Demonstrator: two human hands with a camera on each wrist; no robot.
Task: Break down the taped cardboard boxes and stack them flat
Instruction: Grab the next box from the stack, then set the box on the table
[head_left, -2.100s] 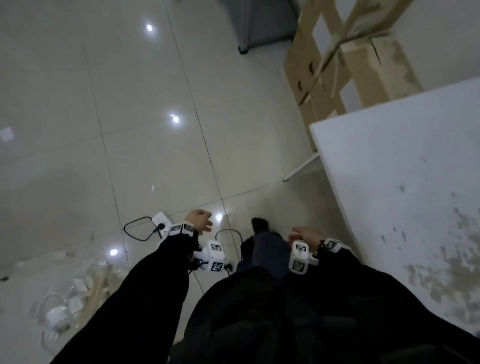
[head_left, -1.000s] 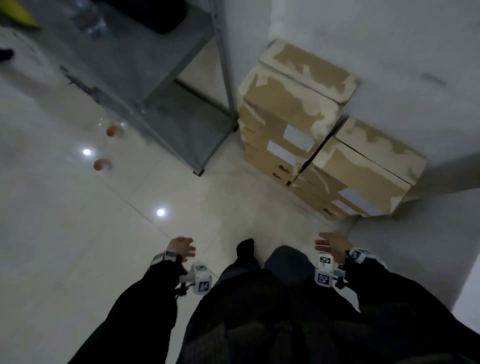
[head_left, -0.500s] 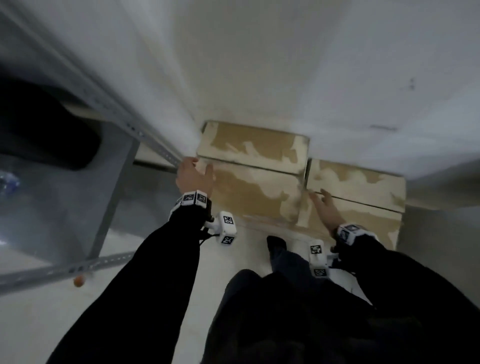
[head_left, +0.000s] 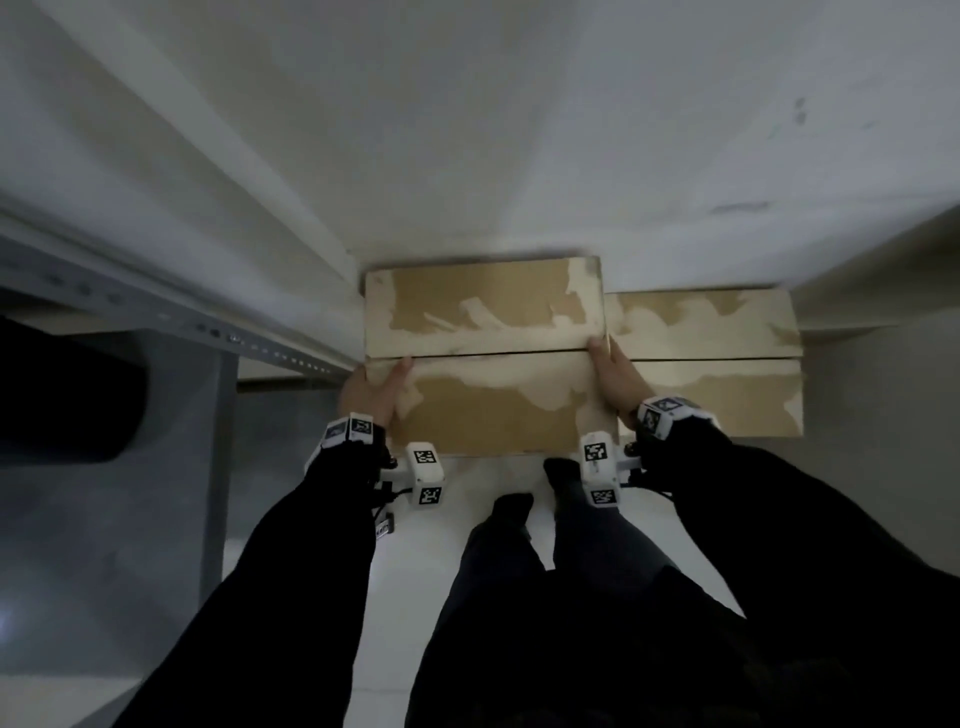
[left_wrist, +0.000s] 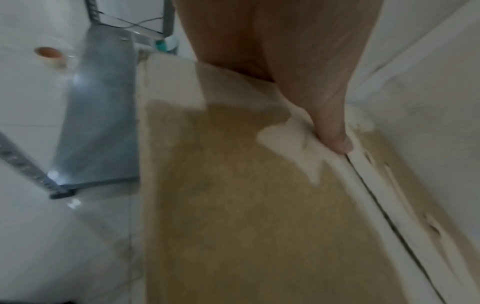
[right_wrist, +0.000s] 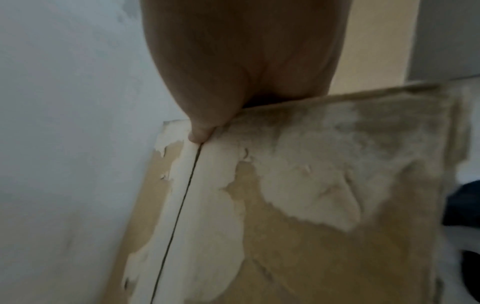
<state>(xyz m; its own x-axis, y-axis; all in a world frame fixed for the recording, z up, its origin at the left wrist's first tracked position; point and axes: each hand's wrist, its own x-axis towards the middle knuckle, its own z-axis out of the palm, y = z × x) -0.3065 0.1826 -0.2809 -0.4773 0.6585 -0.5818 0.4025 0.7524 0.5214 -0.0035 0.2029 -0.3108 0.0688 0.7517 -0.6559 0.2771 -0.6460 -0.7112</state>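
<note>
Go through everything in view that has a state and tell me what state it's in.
Left box: upright, top flaps closed, slit between them, surface paper torn.
Right box: flaps closed, against the wall.
Left hand: grips the left box's left edge.
Right hand: grips its right edge, thumb at the slit.

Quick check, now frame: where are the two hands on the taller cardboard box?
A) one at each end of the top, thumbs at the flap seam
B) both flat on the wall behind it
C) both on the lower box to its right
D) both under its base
A: the left hand and right hand grip opposite ends of the taller cardboard box, thumbs at the seam between its flaps.
</note>
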